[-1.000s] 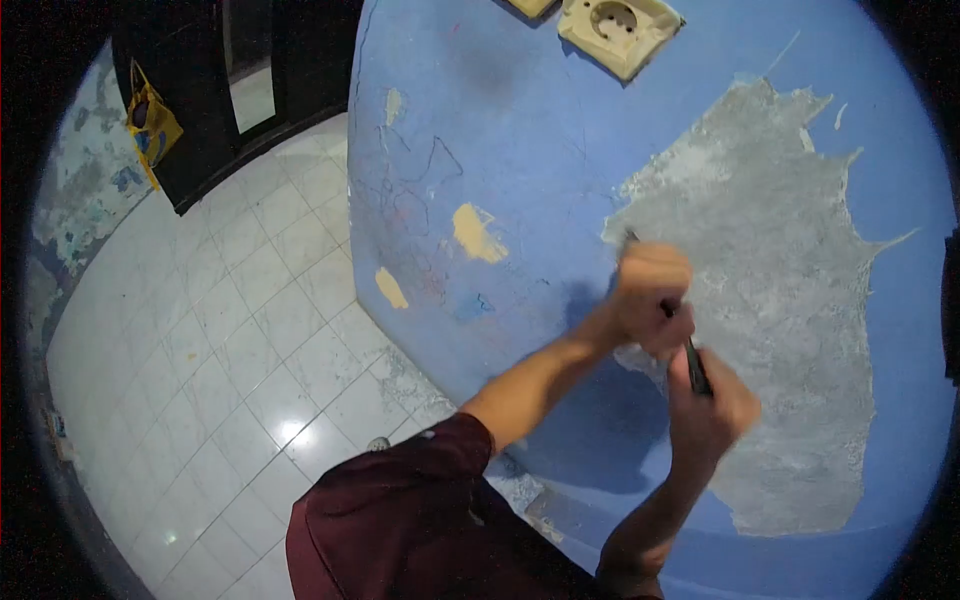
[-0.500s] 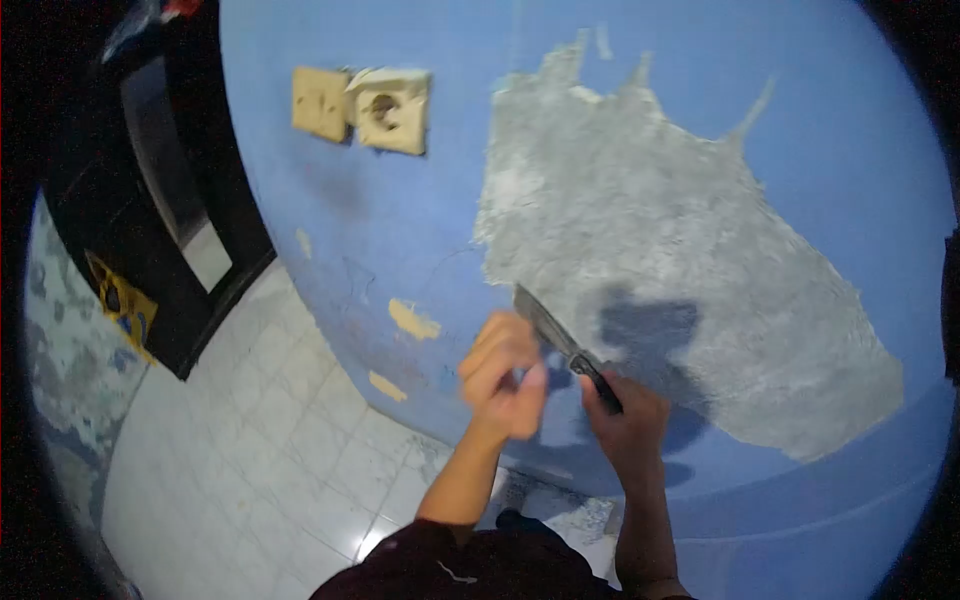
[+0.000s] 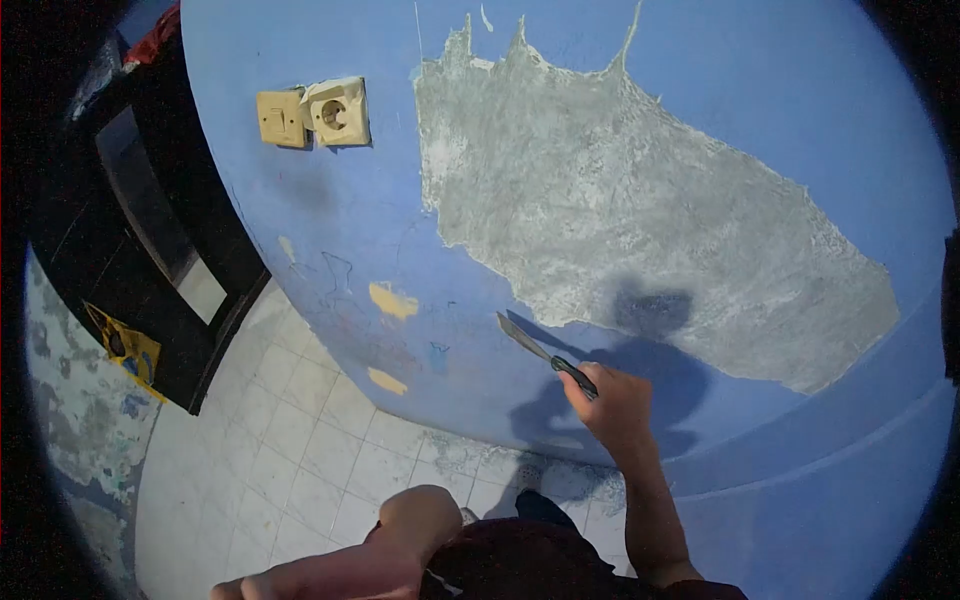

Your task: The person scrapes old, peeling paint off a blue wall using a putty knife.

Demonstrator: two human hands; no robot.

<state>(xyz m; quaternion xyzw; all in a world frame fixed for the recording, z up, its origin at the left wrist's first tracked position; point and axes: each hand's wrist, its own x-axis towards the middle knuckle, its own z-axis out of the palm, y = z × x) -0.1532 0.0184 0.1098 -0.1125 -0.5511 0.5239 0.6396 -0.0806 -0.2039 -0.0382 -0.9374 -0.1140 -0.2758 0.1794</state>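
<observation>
My right hand (image 3: 615, 412) is closed around the dark handle of a putty knife (image 3: 530, 338). Its metal blade points up and left, in front of the blue wall (image 3: 450, 370), just below the edge of a large grey bare patch (image 3: 640, 210) where the paint is gone. White, ragged paint edges border this patch. My left hand (image 3: 330, 570) is low and close to the camera, bent at the wrist. Its fingers stretch toward the lower left and are partly cut off by the frame.
A switch (image 3: 283, 118) and a loose-looking socket (image 3: 338, 112) sit on the wall at upper left. Small cream chips (image 3: 392, 300) mark the paint below. White floor tiles (image 3: 330, 440) lie beneath, and a yellow bag (image 3: 128, 350) is beside a black cabinet-like piece (image 3: 160, 210).
My left hand has dropped from beside the blade to the lower left. The putty knife has shifted slightly left and down, off the grey patch, and the view has turned a little.
</observation>
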